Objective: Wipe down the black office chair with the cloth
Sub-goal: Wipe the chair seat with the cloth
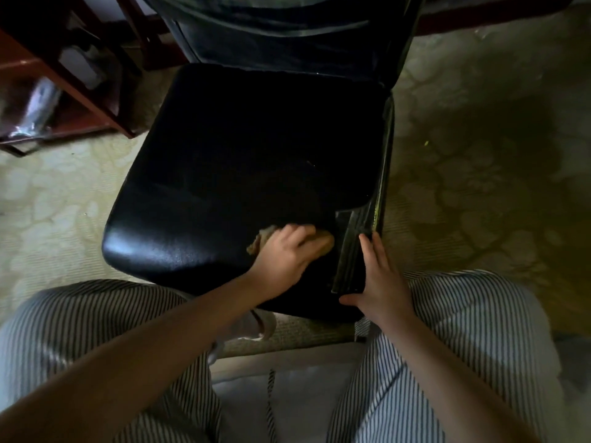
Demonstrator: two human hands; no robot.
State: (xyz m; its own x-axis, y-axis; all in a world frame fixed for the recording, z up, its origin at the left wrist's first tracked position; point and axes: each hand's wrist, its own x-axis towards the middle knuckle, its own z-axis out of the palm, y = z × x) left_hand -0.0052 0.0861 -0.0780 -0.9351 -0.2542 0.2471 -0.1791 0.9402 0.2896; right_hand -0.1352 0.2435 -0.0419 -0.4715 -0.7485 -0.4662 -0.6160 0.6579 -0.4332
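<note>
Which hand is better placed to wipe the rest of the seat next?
Left. The left hand grips the cloth on the seat; the right hand lies flat on the chair's side bar, holding no cloth.

On my feed I see a glossy black chair seat (243,155), a tan cloth (260,238), blue-and-white pinstriped trousers (463,314), pale beige blotch-patterned carpet (48,203) and reddish-brown wooden shelving (96,105).

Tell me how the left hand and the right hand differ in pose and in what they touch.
The left hand curls its fingers over the cloth, while the right hand holds nothing. The left hand's fingers are bent, and the right hand's are straight and flat. The left hand presses on the seat, and the right hand rests on the ribbed strip at the seat's right edge. Both are near the seat's front.
</note>
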